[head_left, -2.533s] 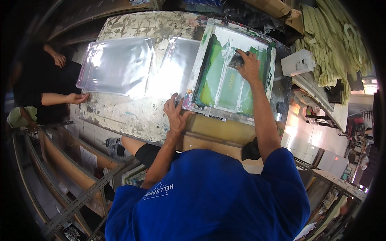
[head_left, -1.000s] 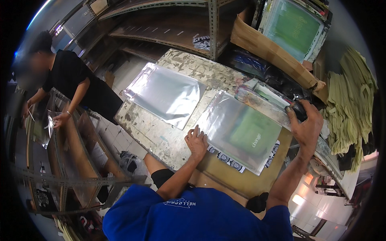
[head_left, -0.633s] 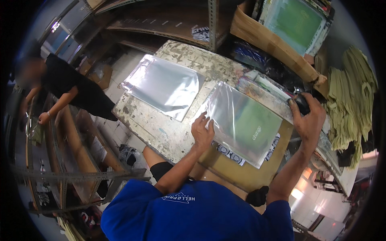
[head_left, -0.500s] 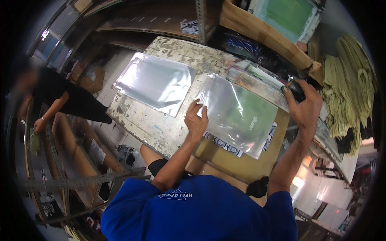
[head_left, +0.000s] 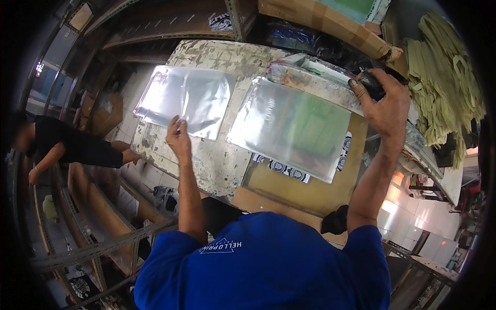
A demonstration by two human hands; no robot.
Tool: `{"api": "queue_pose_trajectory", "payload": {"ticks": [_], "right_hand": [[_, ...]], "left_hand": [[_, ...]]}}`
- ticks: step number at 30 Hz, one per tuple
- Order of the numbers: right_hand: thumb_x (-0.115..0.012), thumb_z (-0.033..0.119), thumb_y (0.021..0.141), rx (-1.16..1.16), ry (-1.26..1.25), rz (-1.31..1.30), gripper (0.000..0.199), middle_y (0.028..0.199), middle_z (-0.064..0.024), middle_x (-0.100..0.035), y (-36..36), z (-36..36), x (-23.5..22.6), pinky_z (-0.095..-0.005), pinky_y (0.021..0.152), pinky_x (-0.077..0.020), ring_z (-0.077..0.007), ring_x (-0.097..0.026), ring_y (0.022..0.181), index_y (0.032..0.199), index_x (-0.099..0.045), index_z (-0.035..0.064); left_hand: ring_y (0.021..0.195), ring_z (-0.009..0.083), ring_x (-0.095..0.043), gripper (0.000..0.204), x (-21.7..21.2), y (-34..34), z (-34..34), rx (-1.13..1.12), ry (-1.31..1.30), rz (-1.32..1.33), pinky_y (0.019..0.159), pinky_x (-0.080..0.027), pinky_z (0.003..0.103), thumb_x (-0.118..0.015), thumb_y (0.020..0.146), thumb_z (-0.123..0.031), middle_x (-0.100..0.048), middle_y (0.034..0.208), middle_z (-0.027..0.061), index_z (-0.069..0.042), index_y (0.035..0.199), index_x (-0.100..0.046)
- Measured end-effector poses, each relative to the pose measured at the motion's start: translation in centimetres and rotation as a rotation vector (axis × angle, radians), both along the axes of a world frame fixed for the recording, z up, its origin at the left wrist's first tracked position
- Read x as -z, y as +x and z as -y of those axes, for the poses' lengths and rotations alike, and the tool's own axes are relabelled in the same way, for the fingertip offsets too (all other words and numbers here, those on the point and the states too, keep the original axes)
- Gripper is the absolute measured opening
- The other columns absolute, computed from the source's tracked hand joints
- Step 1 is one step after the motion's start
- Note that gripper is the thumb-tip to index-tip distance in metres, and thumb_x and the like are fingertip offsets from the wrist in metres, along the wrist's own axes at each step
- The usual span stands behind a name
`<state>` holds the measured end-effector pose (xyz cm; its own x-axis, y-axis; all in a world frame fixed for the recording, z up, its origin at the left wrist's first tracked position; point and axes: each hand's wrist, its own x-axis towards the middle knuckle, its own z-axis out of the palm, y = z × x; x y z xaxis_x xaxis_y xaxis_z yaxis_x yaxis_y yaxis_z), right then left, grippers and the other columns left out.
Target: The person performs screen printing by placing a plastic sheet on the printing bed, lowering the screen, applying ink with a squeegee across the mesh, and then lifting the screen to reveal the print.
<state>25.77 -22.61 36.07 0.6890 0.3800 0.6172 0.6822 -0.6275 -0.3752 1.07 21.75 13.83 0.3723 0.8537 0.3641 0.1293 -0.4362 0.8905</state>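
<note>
Right hand (head_left: 385, 103) was closed round a dark handle-like object (head_left: 373, 84), fingers wrapped tight, thumb side up; what tool it was could not be told from this view. It sat at the raised far edge of the printing frame (head_left: 330, 82), which looked lifted off the bench. Left hand (head_left: 178, 137) was loosely spread, fingertips touching or just over the near edge of the left clear plastic bag (head_left: 183, 99), not pinching anything that I could see.

Second clear bag (head_left: 297, 126) lay just right of the first, apart from it, flat on the work position, a green patch showing on or through it. Under its near edge a strip of black-and-white printed pieces (head_left: 289, 168) stuck out, on a yellow-brown board (head_left: 310, 188).

Progress, as a judgement: the right-hand bag looked printed already, the frame up and clear of it. The left bag looked plain, no colour on it, so its print seemed not yet done. Hand at that bag suggested sheet handling was the step in hand.

Worn, paint-flaked tabletop (head_left: 222, 57) under both. Pile of pale yellow-green fabric strips (head_left: 444, 77) at right, cardboard box (head_left: 325, 20) behind. Another person in black (head_left: 67, 147) at far left, well apart.
</note>
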Motion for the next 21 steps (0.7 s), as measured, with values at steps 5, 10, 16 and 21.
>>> {"api": "queue_pose_trajectory", "payload": {"ticks": [5,10,16,21], "right_hand": [[-0.086,0.03,0.074,0.014,-0.024,0.017,0.037,0.088,-0.0169,-0.075,-0.1,0.0,-0.1,-0.0421,0.075,-0.0554,-0.0353,-0.072,0.081,0.1,-0.075,0.0053],[-0.086,0.033,0.074,0.054,-0.044,-0.01,0.039,0.089,-0.0169,-0.075,-0.1,-0.3,-0.2,-0.0433,0.075,-0.0558,-0.0358,-0.072,0.082,0.1,-0.076,0.0056],[-0.087,0.027,0.076,0.095,-0.095,-0.021,0.036,0.091,-0.014,-0.077,-0.5,-0.2,0.2,-0.0381,0.073,-0.0573,-0.0312,-0.075,0.082,0.101,-0.075,0.0037],[-0.082,0.037,0.076,0.089,-0.064,0.064,0.042,0.092,-0.0196,-0.075,-1.7,-0.2,0.1,-0.0461,0.081,-0.0552,-0.0387,-0.071,0.089,0.099,-0.075,0.0016]], "left_hand": [[0.115,0.0248,-0.065,0.026,2.3,-5.9,-8.2,-0.187,0.08,-0.115,0.095,-0.052,0.036,-0.071,0.096,-0.013,-0.071,0.126,0.0169,0.007,0.112,-0.075],[0.096,0.0287,-0.071,0.027,5.2,-11.0,-15.2,-0.368,0.054,-0.133,0.091,-0.053,0.038,-0.071,0.095,-0.015,-0.076,0.108,0.0197,0.007,0.11,-0.075],[0.102,0.0347,-0.066,0.054,7.6,-13.8,-20.2,-0.524,0.118,-0.412,0.09,-0.051,0.045,-0.079,0.089,-0.033,-0.07,0.112,0.0236,0.007,0.122,-0.068],[0.131,0.0363,-0.053,0.059,5.5,-6.7,-12.4,-0.476,0.671,-0.53,0.108,-0.042,0.051,-0.077,0.094,-0.034,-0.056,0.142,0.0229,0.005,0.135,-0.062]]}}
